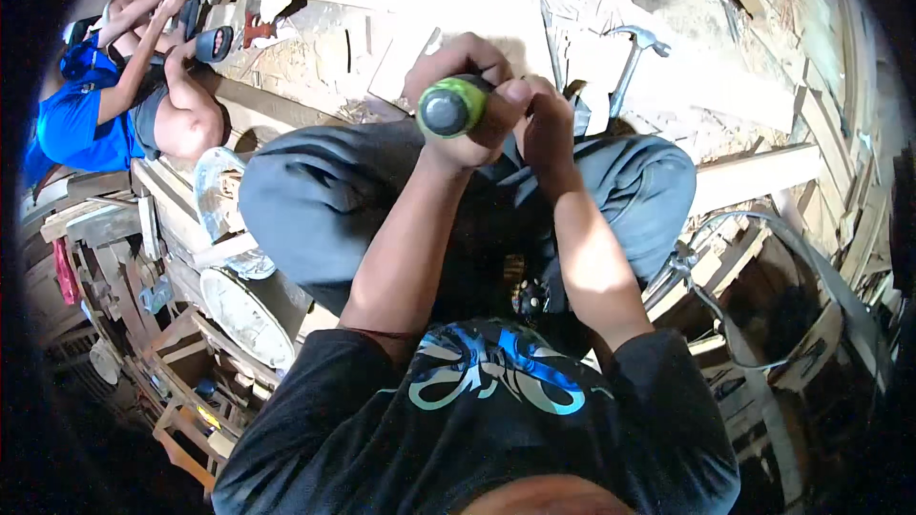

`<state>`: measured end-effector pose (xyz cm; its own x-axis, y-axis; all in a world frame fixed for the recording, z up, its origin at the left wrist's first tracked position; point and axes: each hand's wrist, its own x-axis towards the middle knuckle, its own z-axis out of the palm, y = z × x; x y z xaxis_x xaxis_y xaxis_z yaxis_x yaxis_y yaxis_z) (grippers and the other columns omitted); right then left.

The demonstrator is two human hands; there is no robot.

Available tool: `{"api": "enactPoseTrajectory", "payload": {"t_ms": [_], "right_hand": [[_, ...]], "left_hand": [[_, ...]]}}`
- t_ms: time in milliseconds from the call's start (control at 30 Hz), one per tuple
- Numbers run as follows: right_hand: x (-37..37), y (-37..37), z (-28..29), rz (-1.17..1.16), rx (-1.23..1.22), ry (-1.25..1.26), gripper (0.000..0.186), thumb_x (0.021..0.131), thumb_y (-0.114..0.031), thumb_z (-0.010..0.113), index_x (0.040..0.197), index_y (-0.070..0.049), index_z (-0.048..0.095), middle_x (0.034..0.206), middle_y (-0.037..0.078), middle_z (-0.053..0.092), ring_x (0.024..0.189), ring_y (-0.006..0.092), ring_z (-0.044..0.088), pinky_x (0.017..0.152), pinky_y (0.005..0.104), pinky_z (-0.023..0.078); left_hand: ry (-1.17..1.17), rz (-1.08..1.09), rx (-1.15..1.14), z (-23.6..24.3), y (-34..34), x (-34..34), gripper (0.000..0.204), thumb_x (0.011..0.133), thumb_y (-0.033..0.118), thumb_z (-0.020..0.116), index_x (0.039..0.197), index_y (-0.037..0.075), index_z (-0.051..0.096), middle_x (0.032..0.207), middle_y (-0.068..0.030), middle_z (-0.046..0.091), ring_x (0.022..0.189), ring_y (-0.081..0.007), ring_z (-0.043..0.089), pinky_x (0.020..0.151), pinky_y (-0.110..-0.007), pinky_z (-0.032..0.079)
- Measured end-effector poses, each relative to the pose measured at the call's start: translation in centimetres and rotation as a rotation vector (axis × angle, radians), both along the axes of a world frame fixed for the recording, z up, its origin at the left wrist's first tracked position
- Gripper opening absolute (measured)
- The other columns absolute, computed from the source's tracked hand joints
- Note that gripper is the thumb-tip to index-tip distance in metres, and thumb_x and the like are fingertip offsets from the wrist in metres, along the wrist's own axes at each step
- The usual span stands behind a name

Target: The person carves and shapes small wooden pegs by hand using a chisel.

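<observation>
My left hand (pixel 472 119) is wrapped round a green-and-black tool handle (pixel 450 111), whose dark round end faces up at me. The rest of that tool is hidden by the hand, so its kind does not show. Against it, my right hand (pixel 546 124) is closed, thumb and fingers pinched together by the left thumb; whatever lies in them is hidden. Both hands are held above my crossed legs. Beyond my right hand, a claw hammer (pixel 631 67) lies with its metal head away from me.
Wood scraps and shavings litter the pale floor (pixel 401 0). A person in a blue shirt (pixel 76 129) sits at the far left. Round white-smeared containers (pixel 246 317) stand beside my left knee. A timber piece (pixel 759 176) and a dark cable (pixel 730 353) lie on the right.
</observation>
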<state>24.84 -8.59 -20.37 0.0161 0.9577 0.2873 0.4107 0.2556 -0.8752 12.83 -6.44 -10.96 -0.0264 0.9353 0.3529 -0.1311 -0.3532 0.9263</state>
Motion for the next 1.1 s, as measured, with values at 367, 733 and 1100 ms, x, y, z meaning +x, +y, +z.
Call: {"api": "enactPoseTrajectory", "payload": {"t_ms": [367,733,1100], "right_hand": [[0.3,-0.3,-0.6,0.005,-0.029,-0.016,0.021,0.074,-0.001,0.067,0.092,0.000,0.057,0.085,0.020,0.060,0.080,0.0395,0.061,0.068,0.0419,0.050],[-0.2,-0.2,-1.8,0.033,-0.020,0.094,0.016,0.077,0.001,0.065,0.091,-0.001,0.058,0.083,0.018,0.062,0.079,0.0368,0.063,0.070,0.0377,0.051],[0.4,0.1,-1.4,0.026,0.008,0.057,0.018,0.078,-0.004,0.066,0.094,0.001,0.058,0.087,0.018,0.062,0.083,0.0380,0.061,0.071,0.0412,0.050]], "left_hand": [[-0.076,-0.018,0.011,-0.4,0.3,0.1,0.025,0.078,0.017,0.070,0.073,0.006,0.049,0.065,-0.0015,0.052,0.057,-0.0107,0.047,0.052,-0.024,0.039],[-0.254,-0.013,-0.106,0.5,-0.1,0.3,0.023,0.079,0.018,0.067,0.074,0.007,0.047,0.068,0.0000,0.051,0.060,-0.0103,0.047,0.056,-0.025,0.041],[-0.272,-0.004,-0.030,0.6,-0.1,0.2,0.022,0.077,0.012,0.069,0.075,0.003,0.049,0.066,-0.0008,0.048,0.058,-0.0089,0.045,0.055,-0.025,0.040]]}}
